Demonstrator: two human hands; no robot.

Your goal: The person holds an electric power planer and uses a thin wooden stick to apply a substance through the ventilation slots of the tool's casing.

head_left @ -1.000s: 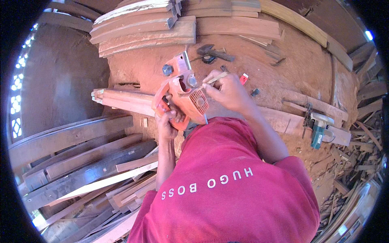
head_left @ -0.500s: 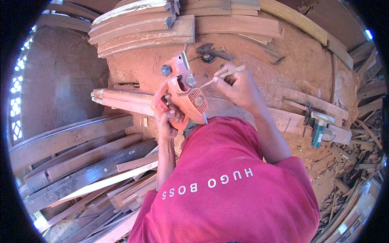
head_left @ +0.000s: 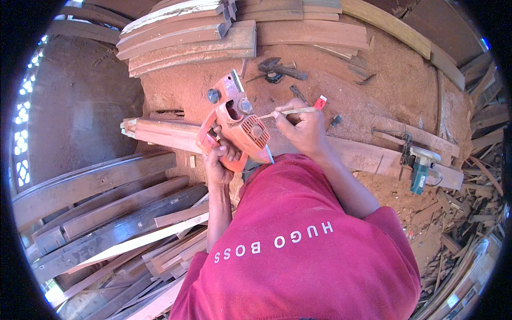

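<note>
My left hand (head_left: 220,160) is wrapped round the handle of a dusty orange electric planer (head_left: 238,124), which it holds up at a tilt in front of my red shirt. A dark knob, a round bolt-like part and a slotted vent show on the planer's upturned side. My right hand (head_left: 303,128) is closed on a thin light-coloured stick (head_left: 305,110), pinched between thumb and fingers. The stick's narrow end points left to the planer's vent edge; whether it touches there, I cannot tell.
Beyond the planer, a hammer (head_left: 288,70) lies on the dusty surface. A red-ended tool (head_left: 320,102) is beside my right hand. A green power tool (head_left: 420,176) sits to the right. Stacked planks (head_left: 192,56) stand at the back, with more boards (head_left: 122,208) at the left.
My right hand has moved slightly left and lower, bringing the stick closer to the vent. The planer has shifted a little left. The red-ended tool has come into sight.
</note>
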